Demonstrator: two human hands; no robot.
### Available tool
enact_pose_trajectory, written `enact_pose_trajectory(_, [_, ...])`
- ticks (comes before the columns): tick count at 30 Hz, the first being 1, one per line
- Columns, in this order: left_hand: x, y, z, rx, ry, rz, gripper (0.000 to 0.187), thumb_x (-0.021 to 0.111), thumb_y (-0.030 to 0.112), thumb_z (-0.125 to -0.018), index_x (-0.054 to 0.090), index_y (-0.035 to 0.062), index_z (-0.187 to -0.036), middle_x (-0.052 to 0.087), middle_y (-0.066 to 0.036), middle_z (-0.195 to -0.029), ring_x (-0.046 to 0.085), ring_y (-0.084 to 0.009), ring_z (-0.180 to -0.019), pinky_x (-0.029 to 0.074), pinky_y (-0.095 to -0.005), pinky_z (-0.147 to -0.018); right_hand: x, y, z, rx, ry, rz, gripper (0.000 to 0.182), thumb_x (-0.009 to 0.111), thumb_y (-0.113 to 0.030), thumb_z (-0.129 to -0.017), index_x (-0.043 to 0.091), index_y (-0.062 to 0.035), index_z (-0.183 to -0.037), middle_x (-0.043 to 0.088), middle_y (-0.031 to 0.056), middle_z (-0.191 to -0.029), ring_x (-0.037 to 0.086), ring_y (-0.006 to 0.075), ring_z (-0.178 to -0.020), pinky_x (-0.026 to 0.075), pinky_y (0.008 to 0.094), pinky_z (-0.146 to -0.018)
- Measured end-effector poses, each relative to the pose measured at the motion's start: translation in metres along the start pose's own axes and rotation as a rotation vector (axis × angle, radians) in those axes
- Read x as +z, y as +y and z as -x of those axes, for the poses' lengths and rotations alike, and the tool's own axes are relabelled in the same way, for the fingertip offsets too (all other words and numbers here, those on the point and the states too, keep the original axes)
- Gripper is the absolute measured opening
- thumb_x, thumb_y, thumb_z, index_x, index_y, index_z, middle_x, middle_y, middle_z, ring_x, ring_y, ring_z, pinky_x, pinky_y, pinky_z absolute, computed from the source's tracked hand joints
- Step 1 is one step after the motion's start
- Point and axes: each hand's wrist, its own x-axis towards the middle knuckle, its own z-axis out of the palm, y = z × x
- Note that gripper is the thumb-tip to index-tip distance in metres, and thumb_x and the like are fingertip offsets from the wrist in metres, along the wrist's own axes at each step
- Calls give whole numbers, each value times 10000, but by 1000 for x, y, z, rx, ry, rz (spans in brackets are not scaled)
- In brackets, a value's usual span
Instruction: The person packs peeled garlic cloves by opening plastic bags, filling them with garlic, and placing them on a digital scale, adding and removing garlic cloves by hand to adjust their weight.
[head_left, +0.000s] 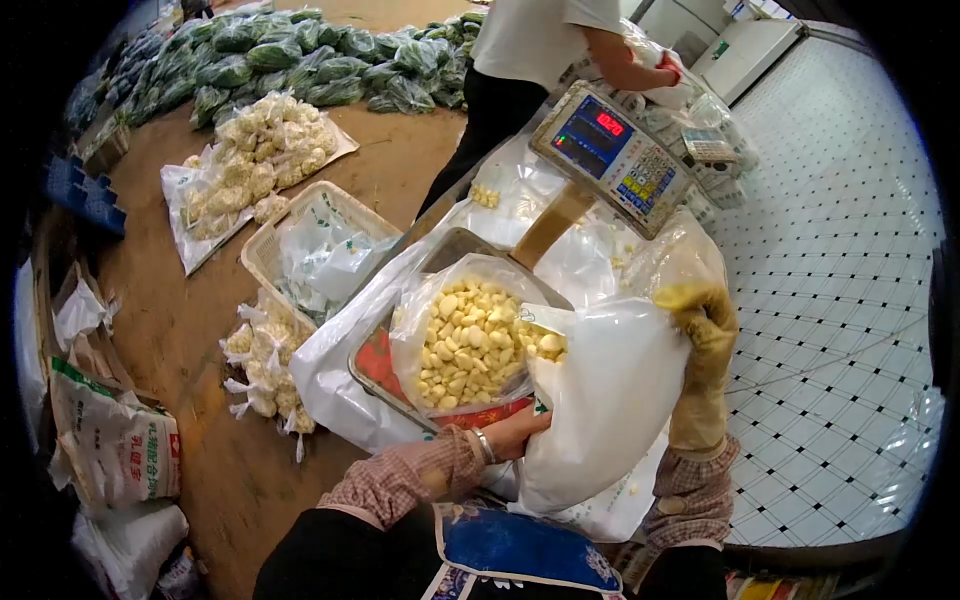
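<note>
A full white plastic bag [605, 400] is tilted to the left, and peeled garlic cloves [543, 346] show at its mouth. My left hand [515, 433], bare with a bracelet at the wrist, grips the bag's lower left side; its fingertips are partly hidden. In a yellow glove, my right hand [705, 325] is closed on the bag's upper right edge. Beside the bag's mouth, an open clear bag [405, 340] of garlic cloves rests on the pan [368, 358] of a weighing scale. The scale's display [597, 135] has red lit digits.
Beyond the scale stands a person [535, 45] in a white top. A plastic basket [262, 250] with bags in it is at left, near bagged garlic [265, 375] on the floor. Green bagged vegetables [290, 55] are piled behind. A tiled surface [840, 300] lies at right.
</note>
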Motion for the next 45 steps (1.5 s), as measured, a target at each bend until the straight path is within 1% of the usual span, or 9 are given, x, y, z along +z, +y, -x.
enact_pose_trajectory(8, [22,3,-4,19,83,132,588,405,399,-871,189,95,-1325,328,-78,-1310,348,-189,-1180,279,-352,-988,-78,1,76,-115,286,-174,153,628,-155,-744,512,-57,-761,535,19,-666,511,112,-606,412,217,-586])
enact_pose_trajectory(12, [45,43,-61,404,113,-314,700,251,557,-851,161,51,-1325,248,-125,-1343,234,-222,-1240,185,-334,-1023,-102,1,102,-221,495,-73,126,592,-155,-767,503,-65,-770,517,10,-660,502,104,-599,409,208,-565])
enact_pose_trajectory(18, [108,46,-168,115,67,-294,535,347,527,-841,477,100,-1136,568,-54,-1016,577,-164,-825,442,-302,-792,-169,-2,130,-304,516,-111,146,523,-170,-803,503,-41,-738,547,49,-690,517,120,-580,442,248,-535])
enact_pose_trajectory(21, [106,14,-224,99,11,-314,595,342,527,-842,425,60,-1200,506,-91,-1136,515,-191,-992,372,-306,-898,-199,16,179,-359,746,288,152,538,-160,-805,524,-20,-747,571,76,-707,547,160,-593,465,285,-538])
enact_pose_trajectory(26, [22,-82,-263,108,-54,-899,744,321,556,-826,244,-16,-1296,190,-153,-1374,164,-233,-1277,123,-302,-1038,-176,75,248,-44,414,474,77,536,-61,-795,551,13,-809,594,98,-748,564,192,-667,464,294,-663])
enact_pose_trajectory(32, [43,-67,-192,51,140,-1258,651,383,506,-818,394,-20,-1200,405,-215,-1222,380,-307,-1144,286,-342,-964,-182,96,289,244,511,450,83,486,3,-763,537,16,-828,583,87,-815,541,183,-798,408,301,-787])
enact_pose_trajectory(37, [57,-16,-103,390,74,-1412,183,560,144,-786,544,29,-927,523,-101,-852,543,-187,-737,472,-272,-624,-181,53,256,270,384,750,223,510,-94,-783,529,12,-979,562,99,-965,523,203,-902,395,306,-827])
enact_pose_trajectory(42, [5,64,5,880,822,-1719,147,574,10,-711,529,8,-851,518,-134,-817,541,-269,-696,456,-311,-601,-174,53,241,218,482,783,453,490,-300,-844,430,-14,-1189,474,122,-1182,477,215,-1013,372,311,-873])
enact_pose_trajectory(45, [-2,107,48,609,1301,-2051,231,597,132,-722,502,7,-892,529,-163,-846,547,-311,-776,469,-375,-658,-161,43,226,259,508,800,498,482,-321,-851,390,2,-1218,443,112,-1220,442,212,-1067,337,301,-908])
